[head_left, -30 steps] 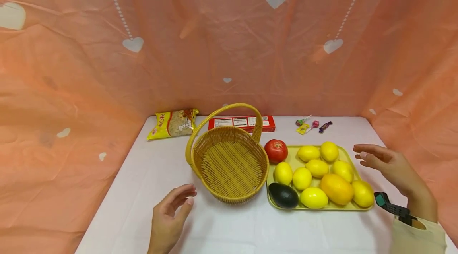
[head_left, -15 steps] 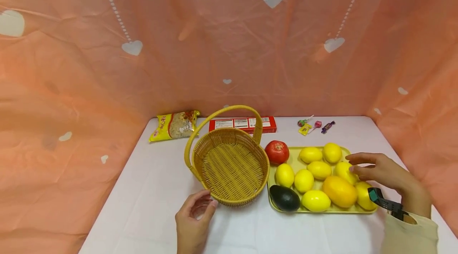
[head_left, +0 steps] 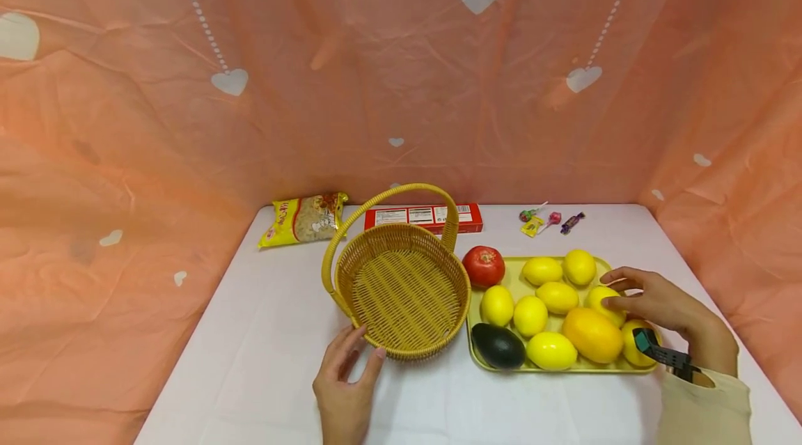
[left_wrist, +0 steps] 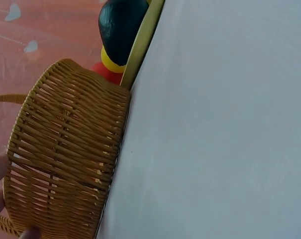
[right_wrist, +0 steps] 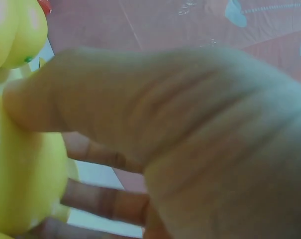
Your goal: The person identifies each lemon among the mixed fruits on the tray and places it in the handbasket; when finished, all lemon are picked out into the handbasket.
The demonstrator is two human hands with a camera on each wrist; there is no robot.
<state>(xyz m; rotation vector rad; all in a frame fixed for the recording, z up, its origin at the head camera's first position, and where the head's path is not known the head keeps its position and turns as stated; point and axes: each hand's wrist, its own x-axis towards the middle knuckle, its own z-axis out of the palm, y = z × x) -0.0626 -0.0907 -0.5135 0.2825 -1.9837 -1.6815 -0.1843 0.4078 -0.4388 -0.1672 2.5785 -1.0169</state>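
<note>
My left hand [head_left: 344,386] is at the near left side of a round wicker basket [head_left: 407,299], fingertips right at its rim. The left wrist view shows these fingertips beside the woven wall [left_wrist: 65,154]. At the right side of a yellow tray [head_left: 514,265], my right hand [head_left: 667,302] reaches over a lemon [head_left: 599,297]. Thumb and fingers lie on opposite sides of this lemon [right_wrist: 26,174] in the right wrist view, pinching it while it sits among the others. Also on the tray are an avocado [head_left: 498,346], a mango [head_left: 592,335] and several more lemons [head_left: 551,351].
A pomegranate [head_left: 484,266] sits at the tray's back left corner, close by the basket. Along the table's back edge lie a yellow snack bag [head_left: 303,220], a red box [head_left: 470,218], lollipops [head_left: 551,218] and a purple wrapped candy [head_left: 573,223]. The basket's handle arches upward.
My left hand has moved right and up to the basket's rim. My right hand has come left from beside the tray onto a lemon. Basket and fruit have stayed put.
</note>
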